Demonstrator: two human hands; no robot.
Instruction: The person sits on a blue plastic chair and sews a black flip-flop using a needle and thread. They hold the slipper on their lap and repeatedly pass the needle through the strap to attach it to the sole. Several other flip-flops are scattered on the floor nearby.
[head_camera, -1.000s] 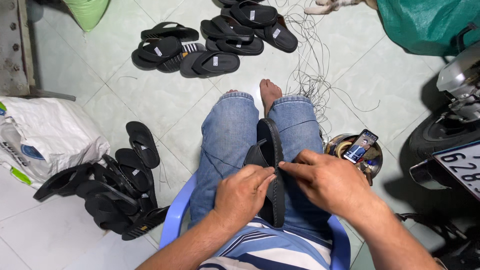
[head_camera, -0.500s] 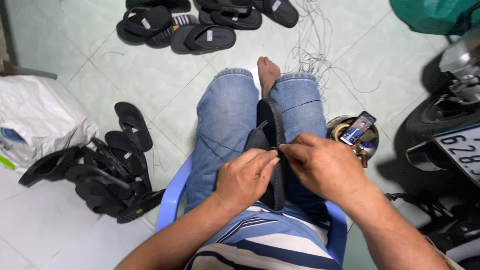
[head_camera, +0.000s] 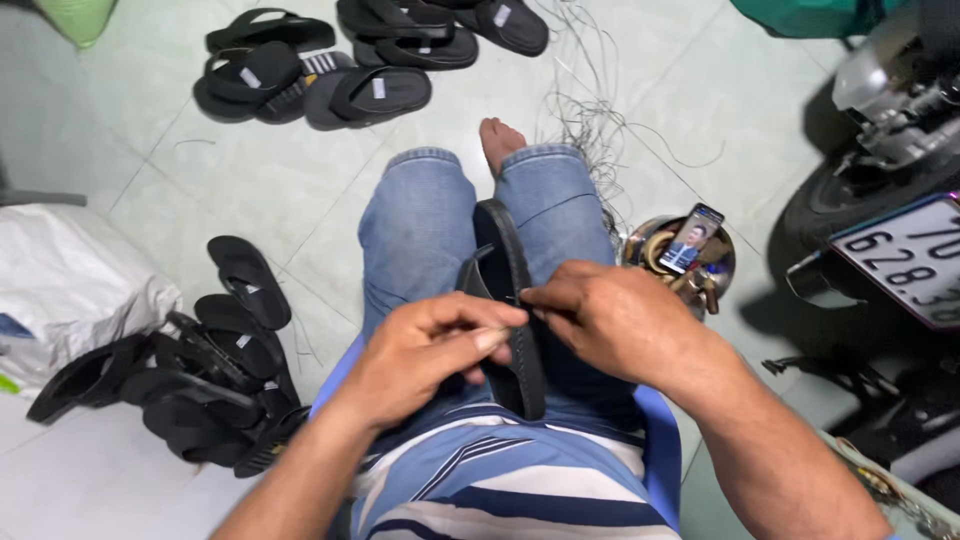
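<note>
Hands met on black flip-flop wedged between knees: left hand and right hand both pinched its strap.

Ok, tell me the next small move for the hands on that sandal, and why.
Probably draw the right hand outward, away from the black sandal clamped edge-up between the knees. Its fingertips pinch at the sole's edge where the strap meets it, while the left hand braces the sole there, so whatever is pinched looks ready to pull taut.
</note>
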